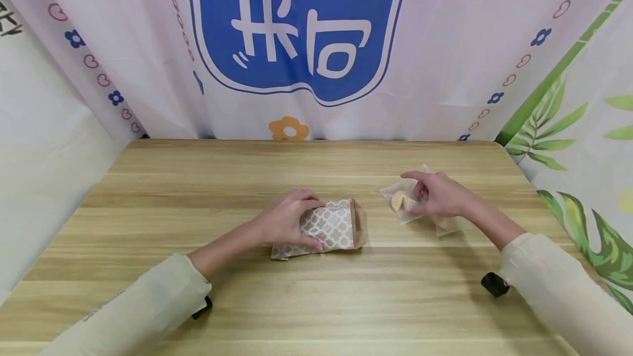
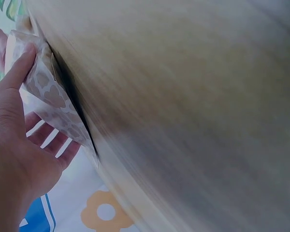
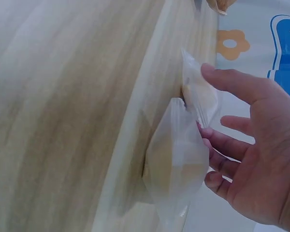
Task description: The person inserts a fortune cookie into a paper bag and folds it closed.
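A paper bag [image 1: 336, 224] with a white lattice pattern lies on its side on the wooden table, its brown mouth facing right. My left hand [image 1: 292, 218] grips it across the closed end, thumb on the near side and fingers on the far side. To the right are two small clear wrappers: a fortune cookie [image 1: 398, 200] shows in one, and a second wrapped cookie [image 3: 176, 164] lies beside it in the right wrist view. Over them hovers my right hand [image 1: 440, 195], index finger extended, thumb close to the left wrapper. Whether it touches is unclear.
The wooden table [image 1: 296, 306] extends around both hands. Behind its far edge hangs a white curtain [image 1: 445, 98] with a blue sign. A leaf-patterned cloth [image 1: 568, 142] is at the right. Black wrist cameras [image 1: 495, 284] sit under both sleeves.
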